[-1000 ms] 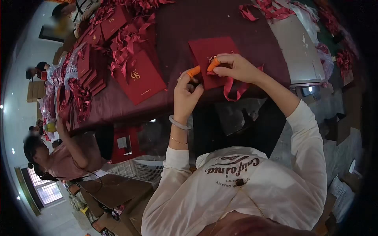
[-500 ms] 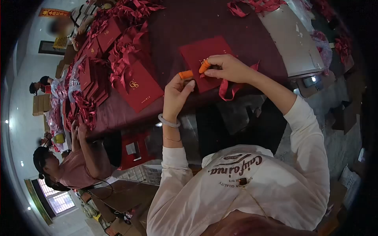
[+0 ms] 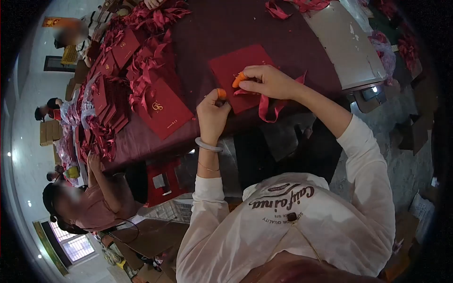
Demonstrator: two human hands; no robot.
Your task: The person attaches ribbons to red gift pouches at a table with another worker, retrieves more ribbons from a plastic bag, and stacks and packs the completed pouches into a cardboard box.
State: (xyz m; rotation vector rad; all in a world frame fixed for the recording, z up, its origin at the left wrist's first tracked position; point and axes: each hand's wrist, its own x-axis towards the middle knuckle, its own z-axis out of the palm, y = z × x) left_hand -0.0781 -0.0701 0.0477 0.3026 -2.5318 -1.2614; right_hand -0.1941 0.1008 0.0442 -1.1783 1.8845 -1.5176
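Left index finger has bent in since half a second ago: my left hand (image 3: 212,111) is now curled at the left edge of the flat red piece (image 3: 229,70). Can't tell if anything is pinched inside. My right hand (image 3: 270,83), over the piece, has barely shifted; thumb and orange-covered finger are together, looks clamped on the red ribbon (image 3: 263,106), which loops down past the piece's near edge. Reads as my right hand doing the ribbon handling and my left just bracing nearby; a guess.

Piece lies flat, its near corner close to the cloth's front edge, so little margin on my side. More room to move on its far side, where the dark red cloth (image 3: 212,37) runs on. Left of the piece and apart from it: gold-lettered red bag (image 3: 171,106), then a ribbon heap (image 3: 146,56) beyond. Right of the piece, across more cloth: grey board (image 3: 347,47). Far left of the piece, nearer my side: co-worker in pink (image 3: 104,193).
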